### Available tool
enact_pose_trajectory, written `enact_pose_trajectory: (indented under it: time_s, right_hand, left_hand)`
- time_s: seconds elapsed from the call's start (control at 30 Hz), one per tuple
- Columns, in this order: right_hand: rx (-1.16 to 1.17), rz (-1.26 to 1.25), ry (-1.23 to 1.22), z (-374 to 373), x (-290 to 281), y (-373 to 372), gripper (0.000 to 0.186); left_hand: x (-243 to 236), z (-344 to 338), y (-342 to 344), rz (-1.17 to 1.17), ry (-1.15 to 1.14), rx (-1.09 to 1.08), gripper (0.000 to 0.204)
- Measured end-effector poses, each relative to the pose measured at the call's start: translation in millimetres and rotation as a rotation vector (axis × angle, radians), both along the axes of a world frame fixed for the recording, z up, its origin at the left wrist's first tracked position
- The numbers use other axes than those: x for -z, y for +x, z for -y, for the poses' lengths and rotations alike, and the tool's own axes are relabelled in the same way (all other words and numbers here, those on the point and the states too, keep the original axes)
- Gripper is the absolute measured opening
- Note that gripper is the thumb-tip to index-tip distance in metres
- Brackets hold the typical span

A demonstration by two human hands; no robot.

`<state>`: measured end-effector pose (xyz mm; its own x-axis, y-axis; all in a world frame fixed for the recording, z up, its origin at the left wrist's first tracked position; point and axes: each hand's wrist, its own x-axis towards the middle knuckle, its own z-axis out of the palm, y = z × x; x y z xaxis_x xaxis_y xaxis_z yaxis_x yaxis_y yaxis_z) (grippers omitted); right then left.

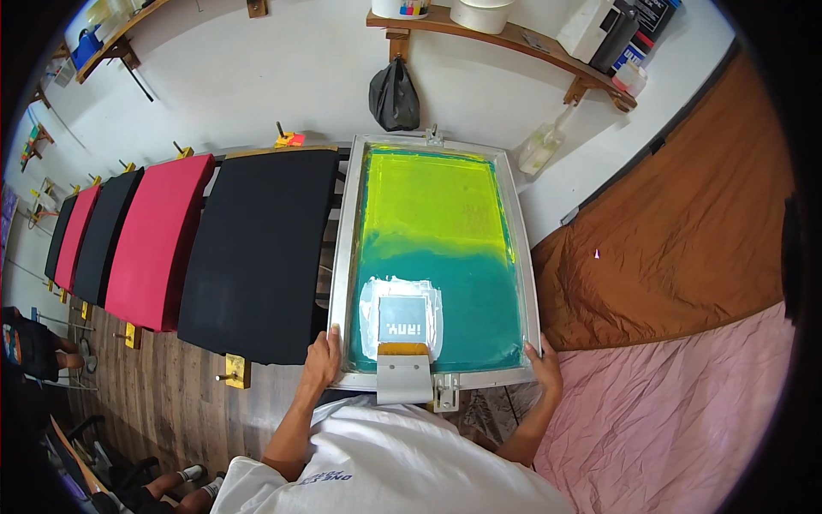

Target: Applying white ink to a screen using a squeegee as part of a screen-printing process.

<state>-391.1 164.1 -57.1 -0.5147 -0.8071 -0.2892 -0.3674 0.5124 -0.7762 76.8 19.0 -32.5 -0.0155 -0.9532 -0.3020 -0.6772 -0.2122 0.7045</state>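
Note:
Before me lies a screen-printing frame (345,257) with silver metal rails, its mesh teal with a yellow-green upper part. White ink (368,313) is smeared around a small printed area at the mesh's near end. A squeegee (404,377) with a grey holder and amber blade rests there, overlapping the near rail. My left hand (322,358) is closed round the frame's near left corner. At the near right corner my right hand (545,364) grips the rail, fingers partly hidden beneath. A metal bracket (446,392) sits on the near rail, right of the squeegee.
Left of the frame runs a row of boards covered in black cloth (265,248) and pink cloth (158,248), with yellow clamps (237,371). A black bag (394,96) hangs under a wall shelf (505,36). Brown sheeting (668,248) covers the right side. Another person's legs (175,484) show lower left.

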Motion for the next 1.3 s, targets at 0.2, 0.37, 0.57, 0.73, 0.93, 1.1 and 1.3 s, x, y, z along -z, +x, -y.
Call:
enact_pose_trajectory:
  time_s: [0.2, 0.37, 0.57, 0.73, 0.93, 1.1, 1.3]
  right_hand:
    - [-0.015, 0.010, -0.026, 2.1, -6.6, 3.1, 0.064]
    - [0.024, 0.054, -0.058, 4.9, -21.5, 14.7, 0.057]
    - [0.234, -0.099, 0.162, 11.2, -9.0, 20.8, 0.091]
    - [0.408, -0.272, 0.038, 14.5, 3.1, 31.3, 0.087]
    - [0.458, -0.449, 0.016, 14.4, -17.0, 37.9, 0.089]
    - [0.508, -0.481, 0.039, -13.0, -30.4, 42.5, 0.092]
    - [0.630, -0.452, -0.048, -52.0, -47.4, 132.0, 0.079]
  left_hand:
    - [-0.8, 0.0, 0.0, -0.014, -0.006, -0.020, 0.065]
    - [0.0, 1.7, 3.2, -0.033, 0.023, -0.018, 0.065]
    - [11.0, -0.6, 3.1, -0.041, 0.053, -0.042, 0.076]
    - [17.0, -8.0, 2.2, -0.157, -0.014, -0.068, 0.066]
    - [3.6, -11.8, 9.5, -0.269, -0.030, -0.066, 0.066]
    - [-17.0, -15.9, 32.7, -0.352, -0.020, -0.016, 0.064]
    - [-33.0, 3.8, 115.1, -0.438, -0.013, 0.084, 0.059]
